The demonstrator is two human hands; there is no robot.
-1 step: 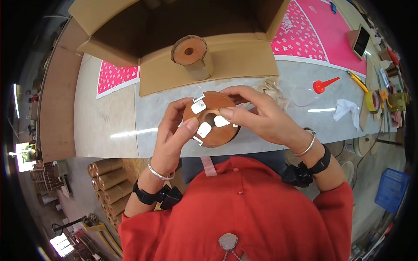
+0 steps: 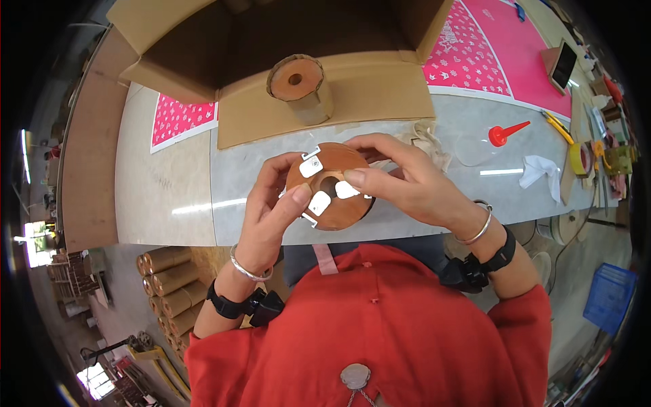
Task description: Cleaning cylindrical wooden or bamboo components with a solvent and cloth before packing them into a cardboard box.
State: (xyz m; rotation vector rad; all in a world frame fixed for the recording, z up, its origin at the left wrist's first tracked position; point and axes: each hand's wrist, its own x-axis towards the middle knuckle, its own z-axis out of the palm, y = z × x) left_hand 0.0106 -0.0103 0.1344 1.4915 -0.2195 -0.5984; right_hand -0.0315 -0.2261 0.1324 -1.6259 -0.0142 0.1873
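Note:
Both my hands hold a reddish-brown round roll (image 2: 344,214) with a hole in its centre, close to the table's near edge. Three white clips sit around its upper face: one at the far left (image 2: 311,167), another at the near left (image 2: 319,203) and a third on the right (image 2: 346,190). My left hand (image 2: 263,207) is closed around the left side, its thumb by the near-left clip. On the opposite side my right hand (image 2: 417,180) curls round the rim, thumb beside the right-hand clip. The roll's underside and some fingertips are hidden.
A similar roll in a cardboard wrap (image 2: 313,107) stands on the flap of a large open carton (image 2: 380,85). To the right lie a crumpled cloth (image 2: 427,146), a red nozzle (image 2: 498,136), a white tissue (image 2: 540,175) and a yellow cutter (image 2: 557,127).

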